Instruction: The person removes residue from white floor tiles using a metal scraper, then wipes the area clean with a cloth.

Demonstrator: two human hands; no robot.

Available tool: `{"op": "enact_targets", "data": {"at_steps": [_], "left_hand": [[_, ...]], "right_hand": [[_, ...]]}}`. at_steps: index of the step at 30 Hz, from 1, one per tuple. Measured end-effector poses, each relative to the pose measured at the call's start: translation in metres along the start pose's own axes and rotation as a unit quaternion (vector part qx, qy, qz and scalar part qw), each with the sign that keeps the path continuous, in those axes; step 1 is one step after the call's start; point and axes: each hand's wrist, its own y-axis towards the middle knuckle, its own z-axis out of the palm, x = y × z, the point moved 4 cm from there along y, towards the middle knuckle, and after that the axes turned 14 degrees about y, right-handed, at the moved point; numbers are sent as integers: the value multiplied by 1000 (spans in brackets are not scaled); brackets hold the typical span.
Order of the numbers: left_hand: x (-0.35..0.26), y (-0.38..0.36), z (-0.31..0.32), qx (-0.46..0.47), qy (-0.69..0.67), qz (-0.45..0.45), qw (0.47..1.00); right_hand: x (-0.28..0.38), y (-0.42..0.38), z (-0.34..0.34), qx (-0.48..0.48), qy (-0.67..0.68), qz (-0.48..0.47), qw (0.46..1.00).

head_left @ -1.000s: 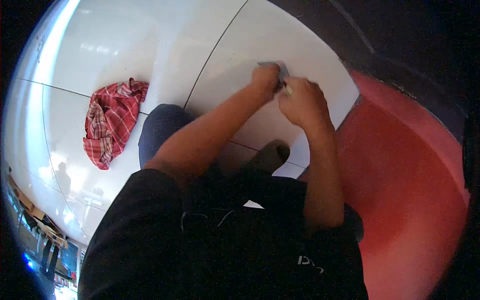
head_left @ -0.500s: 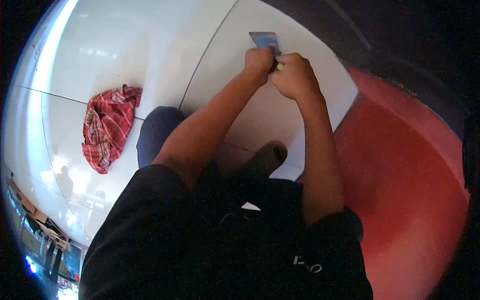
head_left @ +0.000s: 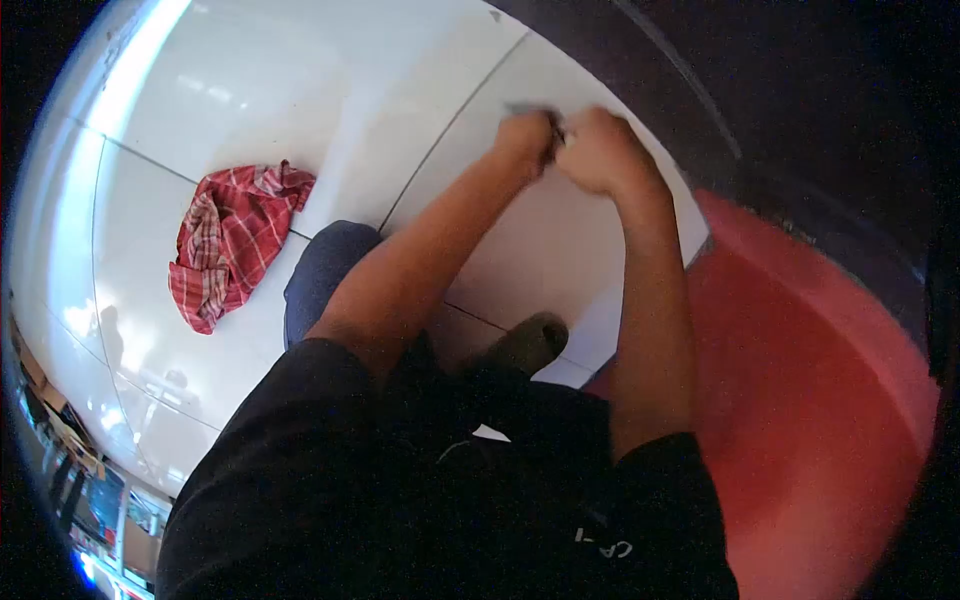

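My left hand (head_left: 525, 140) is closed around a flat-bladed scraper (head_left: 528, 107), whose grey blade shows blurred just above the fingers. Close beside it on the right, my right hand (head_left: 603, 150) is closed in a fist at the lower end of the scraper. What its fingers grip is hidden and smeared by motion. Both hands are over the white tiled floor (head_left: 530, 230). To the left lies a crumpled red checked cloth (head_left: 240, 235) on the tiles.
My knee (head_left: 325, 275) and the toe of a dark shoe (head_left: 540, 340) are below my arms. A red surface (head_left: 800, 400) lies to the right, with a dark area (head_left: 800, 130) above it. Boxes and shelves (head_left: 75, 450) stand at the lower left.
The scraper's blade has come down closer to my left hand and looks foreshortened. Both hands have moved slightly downward. The view has turned a little, shifting the cloth right.
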Motion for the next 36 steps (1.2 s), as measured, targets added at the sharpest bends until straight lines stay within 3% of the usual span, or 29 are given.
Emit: {"op": "enact_targets", "data": {"at_steps": [2, 4, 7, 8, 10, 11, 13, 14, 17, 18, 19, 20, 21, 22, 23, 24, 25, 26, 27, 28, 30, 31, 32, 35, 36], "left_hand": [[-22, -4, -9, 34, -13, -138, 990], [-37, 3, -18, 103, 140, -45, 984], [-2, 47, -1, 11, 43, 99, 994], [-15, 34, -1, 28, -46, -58, 997], [-8, 42, -7, -39, -42, 100, 993], [-9, 42, -12, -73, -37, 177, 981], [-15, 47, -13, 13, 169, 34, 985], [-19, 52, -12, 34, 173, 9, 984], [-20, 36, -4, 21, 51, -70, 996], [-19, 32, -2, -5, 26, -84, 996], [-16, 37, -4, -24, 67, -44, 996], [-20, 47, -13, -22, 195, 46, 980], [-24, 58, -19, -19, 358, 138, 923], [-31, 64, -26, -19, 424, 172, 889], [-27, 69, -24, 9, 168, -8, 986], [-25, 69, -22, -63, -117, -175, 975], [-41, 54, -23, -98, -199, -246, 944], [-29, 53, -19, -80, -80, -203, 973], [-25, 47, -12, -79, -63, -204, 974], [-21, 41, -4, -78, -46, -205, 975], [-35, 23, 22, -57, -259, -280, 923], [-42, 16, 36, -24, -376, -311, 872], [-55, 6, 44, -33, -424, -335, 841], [-68, -8, 60, 30, -443, -353, 824], [-76, -16, 56, 52, -321, -354, 877]], "right_hand": [[-1, 3, 3, -7, 1, -19, 1000], [-14, 23, 9, 37, 2, 18, 999], [-7, 47, -18, 98, 4, 32, 995], [-12, 36, -14, 43, 0, 24, 999], [-10, 25, -2, -71, -13, -21, 997], [-6, 36, 4, -26, -15, -38, 999], [-12, 53, 1, 54, -10, -50, 997], [-11, 56, -7, 64, 24, -17, 998], [-14, 50, -9, 58, -105, -52, 991], [-16, 41, -11, -11, -70, -65, 995], [-8, 51, -16, 9, -48, -47, 998], [0, 59, -21, 33, -24, -23, 999], [0, 62, -19, 60, 3, 7, 998], [-10, 78, -7, 59, 61, -6, 996], [-14, 73, -1, 25, 82, -16, 996], [-16, 69, 1, -14, 101, -31, 994], [-15, 59, 4, -48, 119, -47, 991], [-11, 36, 3, -96, 139, -43, 985], [-29, 29, 20, -98, 158, 14, 982], [-32, 13, 20, -113, 155, -5, 981], [-46, -15, 24, -166, 158, 15, 973], [-50, -25, 23, -143, 254, 55, 955], [-53, -37, 21, -120, 348, 97, 925], [-70, -63, 16, -87, 543, 213, 808], [-74, -68, 16, -81, 591, 246, 764]]}}
